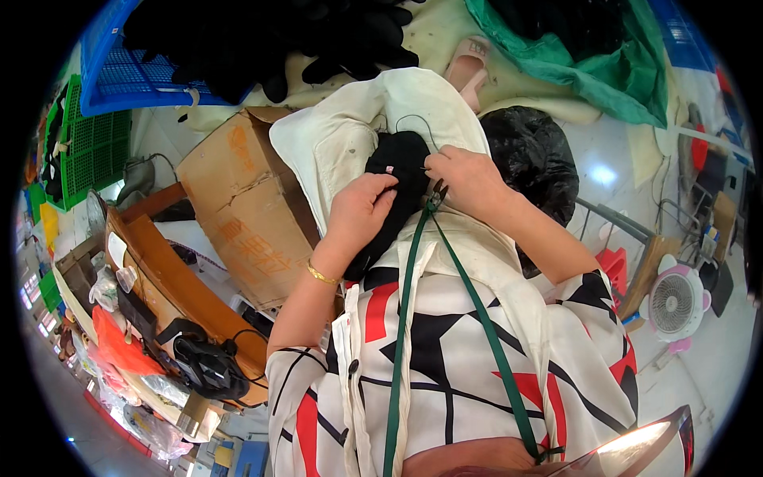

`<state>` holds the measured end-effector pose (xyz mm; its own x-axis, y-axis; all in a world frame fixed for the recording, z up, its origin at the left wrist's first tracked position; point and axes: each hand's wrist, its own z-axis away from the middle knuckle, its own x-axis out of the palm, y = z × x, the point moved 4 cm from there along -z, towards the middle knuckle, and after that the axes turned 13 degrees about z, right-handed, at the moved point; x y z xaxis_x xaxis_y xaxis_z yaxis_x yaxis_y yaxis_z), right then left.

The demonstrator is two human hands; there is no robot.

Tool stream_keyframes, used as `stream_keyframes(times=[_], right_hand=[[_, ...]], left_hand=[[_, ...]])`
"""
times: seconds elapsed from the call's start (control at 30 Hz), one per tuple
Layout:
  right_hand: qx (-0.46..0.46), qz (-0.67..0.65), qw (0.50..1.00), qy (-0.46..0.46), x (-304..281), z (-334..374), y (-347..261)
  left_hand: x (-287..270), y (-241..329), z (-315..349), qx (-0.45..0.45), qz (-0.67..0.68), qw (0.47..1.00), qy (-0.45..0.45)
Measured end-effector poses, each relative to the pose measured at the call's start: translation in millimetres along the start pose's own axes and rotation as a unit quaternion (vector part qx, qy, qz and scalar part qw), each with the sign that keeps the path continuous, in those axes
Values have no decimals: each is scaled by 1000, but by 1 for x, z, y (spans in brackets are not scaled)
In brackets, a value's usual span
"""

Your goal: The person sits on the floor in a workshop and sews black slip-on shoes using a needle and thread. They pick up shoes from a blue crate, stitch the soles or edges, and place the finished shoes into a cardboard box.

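Across my lap lies a long black soft fabric piece (403,163) with a rounded far end and a small pale label on it. My left hand (362,208) is closed at its left edge, pinching the fabric between thumb and fingers. On the other side my right hand (469,180) is closed in a pinch at the fabric's right edge. A thin dark thread (415,117) loops from the fabric's far end back to these right fingers; whether they hold a needle is too small to tell. Small thread snips (435,195) hang on a green cord (409,294) just below my right fingers.
A white cloth (318,131) covers my lap. A cardboard box (242,203) stands to the left, a black plastic bag (534,159) to the right. Beyond are a blue basket (151,89) of black items, a green sack (588,75) and a pink slipper (469,70). A fan (675,296) stands far right.
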<state>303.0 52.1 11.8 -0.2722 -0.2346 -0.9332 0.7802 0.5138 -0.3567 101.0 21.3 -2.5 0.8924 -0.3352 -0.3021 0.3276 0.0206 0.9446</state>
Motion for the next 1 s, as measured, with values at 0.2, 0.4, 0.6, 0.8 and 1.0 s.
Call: stream_keyframes(times=[0.2,0.4,0.6,0.8,1.0], right_hand=[[108,-98,988,-44,-1,12,29],[294,-623,724,16,-10,19,79],[203,-552,808,29,-10,-13,69],[134,-375,918,-6,-24,-48,-5],[53,-317,942,103,-37,-49,-41]], left_hand=[[3,8,11,-137,8,988,65],[13,-20,0,-235,69,969,24],[-8,12,4,-158,98,981,64],[-37,22,20,-53,156,978,131],[-34,17,34,-130,368,894,222]])
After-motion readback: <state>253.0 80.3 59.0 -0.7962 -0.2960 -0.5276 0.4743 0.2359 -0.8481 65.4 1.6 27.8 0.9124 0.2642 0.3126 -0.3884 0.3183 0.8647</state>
